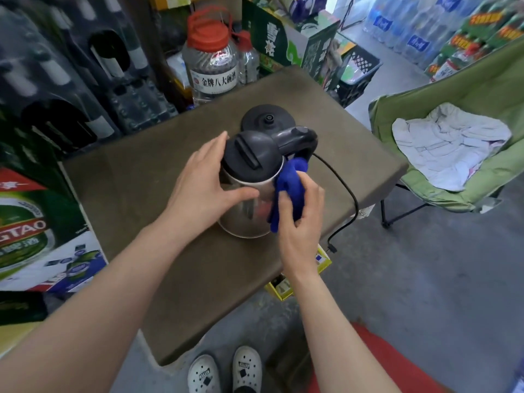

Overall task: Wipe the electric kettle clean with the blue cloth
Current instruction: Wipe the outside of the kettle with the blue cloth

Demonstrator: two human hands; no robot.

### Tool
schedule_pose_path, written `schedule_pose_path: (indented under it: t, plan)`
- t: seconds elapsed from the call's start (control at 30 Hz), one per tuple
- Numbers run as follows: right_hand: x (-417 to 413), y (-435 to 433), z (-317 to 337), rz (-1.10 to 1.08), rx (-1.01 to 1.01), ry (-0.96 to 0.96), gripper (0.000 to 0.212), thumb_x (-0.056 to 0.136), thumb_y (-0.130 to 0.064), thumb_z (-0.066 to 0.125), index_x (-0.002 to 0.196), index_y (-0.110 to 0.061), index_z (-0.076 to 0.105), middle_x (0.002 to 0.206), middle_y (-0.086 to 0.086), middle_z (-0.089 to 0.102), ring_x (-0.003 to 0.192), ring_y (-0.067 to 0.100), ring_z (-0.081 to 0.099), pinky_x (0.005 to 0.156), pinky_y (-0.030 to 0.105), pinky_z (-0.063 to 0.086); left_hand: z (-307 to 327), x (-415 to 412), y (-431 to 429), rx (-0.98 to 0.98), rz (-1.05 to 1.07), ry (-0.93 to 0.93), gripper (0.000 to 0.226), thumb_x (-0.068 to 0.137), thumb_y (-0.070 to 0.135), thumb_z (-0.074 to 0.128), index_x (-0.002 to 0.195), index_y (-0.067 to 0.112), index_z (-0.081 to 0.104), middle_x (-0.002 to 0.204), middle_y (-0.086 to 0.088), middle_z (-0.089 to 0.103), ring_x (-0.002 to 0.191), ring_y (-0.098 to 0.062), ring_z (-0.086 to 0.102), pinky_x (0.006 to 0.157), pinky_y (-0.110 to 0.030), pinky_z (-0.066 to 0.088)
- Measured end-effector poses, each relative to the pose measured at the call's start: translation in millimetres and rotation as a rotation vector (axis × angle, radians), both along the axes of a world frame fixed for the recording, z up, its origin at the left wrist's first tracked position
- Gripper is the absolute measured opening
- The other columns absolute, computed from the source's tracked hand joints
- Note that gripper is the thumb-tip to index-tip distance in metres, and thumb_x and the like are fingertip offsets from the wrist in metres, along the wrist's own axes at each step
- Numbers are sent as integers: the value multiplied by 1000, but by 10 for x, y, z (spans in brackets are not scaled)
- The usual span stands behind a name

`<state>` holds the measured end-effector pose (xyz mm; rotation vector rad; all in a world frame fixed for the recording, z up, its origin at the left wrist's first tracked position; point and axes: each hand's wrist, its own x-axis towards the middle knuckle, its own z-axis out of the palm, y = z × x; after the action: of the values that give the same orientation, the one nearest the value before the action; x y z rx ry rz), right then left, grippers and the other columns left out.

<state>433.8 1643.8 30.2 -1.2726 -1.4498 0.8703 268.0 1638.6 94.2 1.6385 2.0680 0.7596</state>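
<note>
Hands [204, 177] [300, 222], blue cloth [292, 182] over half-hidden kettle [251, 157]

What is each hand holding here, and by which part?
The left hand holds the electric kettle round its upper body. The right hand grips the bunched blue cloth around its middle.

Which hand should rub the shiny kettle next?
Probably the right hand: it grips the blue cloth and presses it against the kettle. The left hand holds the kettle steady and has no cloth.
</note>
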Motion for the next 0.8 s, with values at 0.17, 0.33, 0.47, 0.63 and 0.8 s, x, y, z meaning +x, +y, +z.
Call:
schedule_pose_path:
  t: [0.17, 0.33, 0.47, 0.63, 0.8]
  plan:
    - [-152, -239, -61, 12, 182, -126, 38, 97, -6, 63, 131, -23, 53, 132, 11, 47, 124, 25, 50, 106, 30, 40, -74, -25, -20, 50, 10, -11, 105, 69, 48, 84, 153, 17, 30, 154, -1, 38, 142, -19, 36, 114, -33, 31]
    - [-236, 170, 3, -50, -93, 97, 38, 104, -24, 43, 141, -21, 50, 152, 4, 43, 140, 13, 40, 114, 18, 30, -61, -32, -7, 54, 0, -31, 104, 67, 42, 87, 152, 17, 33, 152, -1, 41, 140, -18, 37, 113, -28, 29]
    - [-196, 259, 5, -86, -163, 118, 37, 106, -27, 42, 138, -13, 53, 137, 3, 57, 124, -1, 50, 105, 13, 36, -58, -32, -13, 59, -2, -42, 103, 66, 42, 87, 151, 18, 33, 151, -1, 41, 140, -18, 37, 113, -30, 30]
    - [-159, -79, 183, -75, -30, -24, 24, 104, -12, 53, 127, -12, 59, 128, 5, 55, 120, 12, 52, 104, 23, 39, -89, -17, -30, 71, 12, -76, 102, 65, 37, 88, 150, 15, 35, 150, -3, 43, 139, -20, 38, 112, -25, 27]
    - [-236, 137, 552, 23, 171, -402, 28, 98, -19, 60, 125, -19, 67, 135, 9, 55, 114, 29, 51, 99, 35, 42, -101, -8, -36, 82, 6, -109, 102, 64, 34, 89, 149, 13, 37, 149, -6, 44, 138, -21, 40, 113, -30, 31]
